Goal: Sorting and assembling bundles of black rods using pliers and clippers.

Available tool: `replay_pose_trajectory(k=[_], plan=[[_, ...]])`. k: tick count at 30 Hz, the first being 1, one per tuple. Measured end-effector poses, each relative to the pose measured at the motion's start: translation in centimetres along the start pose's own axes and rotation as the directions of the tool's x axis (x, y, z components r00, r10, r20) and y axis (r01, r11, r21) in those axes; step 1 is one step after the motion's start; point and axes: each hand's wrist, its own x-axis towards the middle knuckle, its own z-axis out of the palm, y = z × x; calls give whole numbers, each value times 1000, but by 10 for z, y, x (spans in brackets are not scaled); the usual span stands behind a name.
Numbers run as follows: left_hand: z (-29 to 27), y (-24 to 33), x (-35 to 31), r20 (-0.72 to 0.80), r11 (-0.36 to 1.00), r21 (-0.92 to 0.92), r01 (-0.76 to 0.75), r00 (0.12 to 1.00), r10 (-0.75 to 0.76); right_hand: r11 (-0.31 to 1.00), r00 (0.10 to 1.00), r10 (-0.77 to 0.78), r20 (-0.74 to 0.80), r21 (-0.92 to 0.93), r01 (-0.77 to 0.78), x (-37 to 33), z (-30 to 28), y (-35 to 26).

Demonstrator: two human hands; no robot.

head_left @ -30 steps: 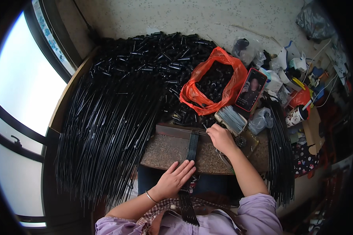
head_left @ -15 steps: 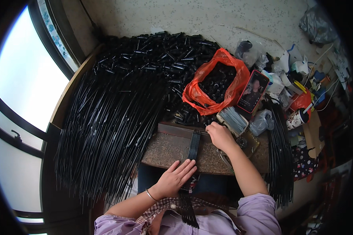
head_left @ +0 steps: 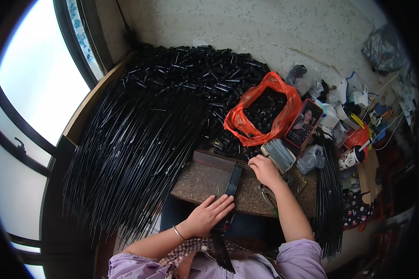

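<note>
My left hand (head_left: 211, 215) lies flat, fingers stretched out, across a row of thin black rods (head_left: 234, 180). The rods lie side by side on the worktable (head_left: 198, 180), their near ends hanging over its edge toward my lap. Their far ends meet a raised brown bar (head_left: 214, 159). Beside those ends my right hand (head_left: 264, 171) is closed in a pinch. A thin light line runs from its fingertips over the rod ends, but what it holds is too small to name. A pair of pliers (head_left: 268, 199) lies just below the right hand.
Long black rods (head_left: 130, 162) cover the left side; more (head_left: 328, 200) hang at right. Behind lies a heap of black tubular parts (head_left: 186, 69). A red plastic bag (head_left: 232, 122) holds small black pieces. Near it are a phone (head_left: 304, 122), a box of pale sticks (head_left: 279, 156) and a patterned cup (head_left: 351, 158).
The whole view has shifted slightly, so the table sits lower in it. My left hand stays flat on the rods, and my right hand stays pinched by their far ends.
</note>
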Motion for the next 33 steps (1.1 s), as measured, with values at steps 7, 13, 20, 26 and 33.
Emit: replay_pose_trajectory(k=[7,13,20,26,33], plan=[[5,-1,0,-56,999,-31,11,998,-13,984,996,-90,-25,-154,85,8,2,-6],[6,-3,0,-68,999,-48,9,998,-12,858,908,-392,-145,-413,305,-14,-22,20],[2,-1,-2,-59,1000,-10,7,998,-8,975,970,-187,-155,-146,164,-14,-10,21],[8,-2,-3,-51,1000,11,11,999,-10,992,992,-113,-53,-70,109,-11,-14,19],[4,-1,-4,-42,999,44,4,999,-2,993,989,-120,-85,9,121,2,-1,-3]])
